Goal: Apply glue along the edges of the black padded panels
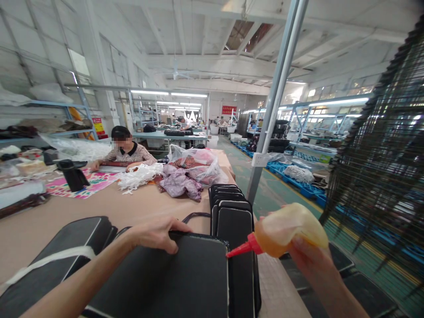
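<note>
My left hand [157, 236] grips the top edge of a black rectangular panel [198, 274], thumb on the near face and fingers behind it. A pale line runs along the panel's right edge. My right hand [306, 249] is wrapped around a squeeze bottle [288, 229] of amber liquid, tipped to the left. Its red nozzle [241, 248] points at the panel's upper right edge and appears to touch it. Directly behind stands a row of similar black panels [235, 216]. At left lies a black stack [56, 256] with a white band around it.
Across the table [145, 207] a person [127, 152] handles dark red material. White strips [139, 176], a purple cloth [182, 181] and a plastic bag [202, 163] lie between us. A metal post [274, 92] rises at the table's right side. Black panels [367, 291] lie low at right.
</note>
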The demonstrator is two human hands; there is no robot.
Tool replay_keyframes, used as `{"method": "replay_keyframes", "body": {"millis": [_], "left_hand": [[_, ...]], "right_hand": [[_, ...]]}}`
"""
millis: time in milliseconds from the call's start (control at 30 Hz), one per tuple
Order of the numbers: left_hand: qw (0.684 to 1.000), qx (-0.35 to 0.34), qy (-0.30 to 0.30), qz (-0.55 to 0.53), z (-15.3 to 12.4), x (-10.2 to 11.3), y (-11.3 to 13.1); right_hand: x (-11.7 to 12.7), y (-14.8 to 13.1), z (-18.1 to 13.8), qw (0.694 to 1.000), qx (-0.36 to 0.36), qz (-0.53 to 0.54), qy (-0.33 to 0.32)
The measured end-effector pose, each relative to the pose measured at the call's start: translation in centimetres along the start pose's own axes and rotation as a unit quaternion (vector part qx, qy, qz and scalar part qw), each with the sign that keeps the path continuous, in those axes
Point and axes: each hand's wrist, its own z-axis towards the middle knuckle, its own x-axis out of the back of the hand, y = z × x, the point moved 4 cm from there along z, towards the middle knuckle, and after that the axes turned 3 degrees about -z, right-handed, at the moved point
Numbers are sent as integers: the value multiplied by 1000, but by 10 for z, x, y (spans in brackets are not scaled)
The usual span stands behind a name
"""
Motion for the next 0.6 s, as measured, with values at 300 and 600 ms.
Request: {"method": "replay_keyframes", "body": {"millis": [300, 600], "left_hand": [[997, 5, -37, -68, 4, -2, -12], [996, -1, -48, -70, 7, -1, -16]], "right_hand": [[-6, -3, -7, 999, -25, -15, -38], [-8, -2, -14, 997, -36, -62, -43]]}}
